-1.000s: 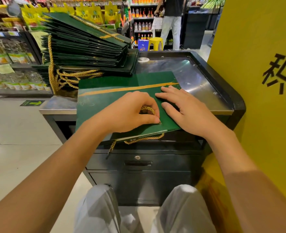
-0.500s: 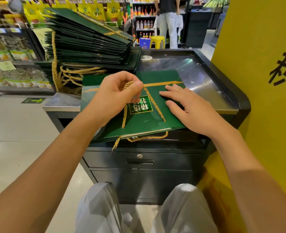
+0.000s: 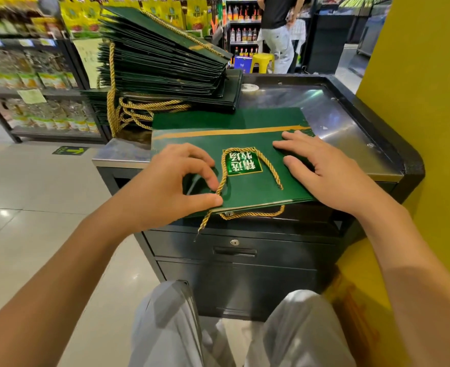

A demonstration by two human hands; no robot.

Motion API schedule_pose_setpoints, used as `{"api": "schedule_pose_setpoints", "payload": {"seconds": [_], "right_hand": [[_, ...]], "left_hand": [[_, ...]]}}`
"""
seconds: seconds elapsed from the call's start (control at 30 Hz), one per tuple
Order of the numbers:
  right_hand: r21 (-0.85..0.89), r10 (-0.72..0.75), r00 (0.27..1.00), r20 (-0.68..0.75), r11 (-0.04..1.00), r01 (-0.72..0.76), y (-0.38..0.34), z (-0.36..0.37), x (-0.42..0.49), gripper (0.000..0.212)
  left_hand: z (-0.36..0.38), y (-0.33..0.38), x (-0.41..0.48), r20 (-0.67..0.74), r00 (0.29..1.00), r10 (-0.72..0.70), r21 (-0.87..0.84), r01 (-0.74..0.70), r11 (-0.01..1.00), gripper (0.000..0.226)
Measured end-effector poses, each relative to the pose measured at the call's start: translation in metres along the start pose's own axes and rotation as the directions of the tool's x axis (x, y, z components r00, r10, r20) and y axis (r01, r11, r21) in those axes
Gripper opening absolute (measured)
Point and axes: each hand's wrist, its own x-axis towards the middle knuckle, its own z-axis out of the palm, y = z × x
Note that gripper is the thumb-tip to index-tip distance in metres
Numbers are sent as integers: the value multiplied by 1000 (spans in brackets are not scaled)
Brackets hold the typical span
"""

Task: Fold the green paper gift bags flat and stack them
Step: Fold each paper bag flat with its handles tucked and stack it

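Knees in pale trousers [image 3: 165, 327] nearest, tucked up to the dark front of the counter [image 3: 332, 120], just below a drawer [image 3: 235, 251] with a small round lock.

Above that, on the counter's near edge and overhanging it a little, one green bag [image 3: 245, 189] lying flat, label [image 3: 242, 164] face up, gold stripe [image 3: 231, 132] running across its far part.

Left grip [image 3: 170, 186] at the bag's near left corner, fingers curled, thumb and forefinger pinching the left strand of the gold cord handle [image 3: 239, 149] looped over the label.

Right grip [image 3: 321, 168] flat on the bag's right side, fingers straight and slightly spread, pressing the paper down, holding nothing.

Second cord handle [image 3: 253, 214] peeking out beneath the bag's near edge, and a loose cord end [image 3: 205, 223] dangling over the counter front.

Farther back, at the counter's far left corner, tall stack of folded green bags [image 3: 165, 62], upper ones tilted, their gold cords [image 3: 144, 107] spilling down the near side, close to the flat bag's far edge.

Bare steel top to the right of the stack, with a small white disc [image 3: 249, 87] near the far edge.

Yellow wall [image 3: 417, 102] tight along the counter's right side.

Beyond, yellow stool [image 3: 262, 60], standing person [image 3: 276, 30] in a dark top, shelves of packets [image 3: 33, 75] at left.
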Motion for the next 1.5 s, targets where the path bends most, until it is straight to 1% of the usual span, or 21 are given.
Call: {"api": "schedule_pose_setpoints", "payload": {"seconds": [0.1,0.17,0.23,0.33,0.43,0.5,0.63,0.7,0.77,0.83,0.9,0.93,0.97,1.03,1.07,1.1,1.13,1.27,1.3,1.33,1.5], "right_hand": [[-5,-4,1000,2,1000,4,1,1,-1,43],[-7,-5,1000,3,1000,5,1,1,-1,43],[-5,-4,1000,3,1000,4,1,2,-1,43],[-7,-3,1000,2,1000,3,3,3,0,43],[-2,0,1000,3,1000,0,4,4,0,43],[-1,-2,1000,2,1000,2,4,3,0,43],[3,-5,1000,1,1000,5,5,3,0,42],[3,-5,1000,1,1000,5,5,3,1,43],[6,-4,1000,3,1000,4,5,3,1,43],[-2,-5,1000,3,1000,5,5,2,1,43],[-4,-3,1000,1,1000,3,5,2,1,43],[0,-3,1000,0,1000,3,5,2,2,43],[7,-5,1000,-4,1000,5,4,2,2,43],[20,-13,1000,-27,1000,14,1,4,0,43],[26,-18,999,-44,999,19,-1,5,-1,43],[31,-18,998,-58,999,20,-4,6,-3,43],[32,-14,998,-68,999,16,-6,7,-5,43],[32,11,997,-72,999,-8,-13,7,-15,44],[30,11,997,-71,999,-9,-13,6,-17,44],[24,8,997,-71,1000,-7,-14,4,-19,44],[38,-27,993,-119,999,32,-19,-8,-18,48]], "left_hand": [[5,1,1,5,1000,-2,2,2,1000,16],[6,-1,2,5,1000,-1,-47,1,999,12],[7,-3,2,-36,999,-24,-196,16,981,10],[3,-1,1,-139,984,-113,-465,36,885,9],[1,4,0,-206,963,-173,-547,33,837,13],[1,5,-1,-243,949,-201,-569,28,822,8],[1,6,-1,-262,942,-210,-563,28,826,8],[-1,6,-2,-247,945,-212,-509,60,859,5],[-1,0,-7,-271,934,-234,-395,113,912,4],[1,-11,-16,-343,888,-307,-240,233,942,24],[8,-17,-31,-416,813,-407,-234,337,912,51],[13,-16,-39,-435,763,-478,-337,354,872,62],[19,-13,-44,-421,708,-567,-501,340,796,68],[33,0,-51,-293,630,-719,-821,220,527,64],[42,5,-53,-207,616,-760,-910,163,380,57],[49,9,-53,-127,618,-776,-959,125,256,49],[55,12,-53,-73,631,-772,-979,101,175,41],[59,17,-52,5,678,-735,-999,-31,-35,35],[57,17,-53,16,693,-721,-996,-52,-72,36],[56,17,-55,15,702,-712,-996,-55,-75,37],[54,7,-66,-32,716,-697,-999,-46,-2,39]]}}
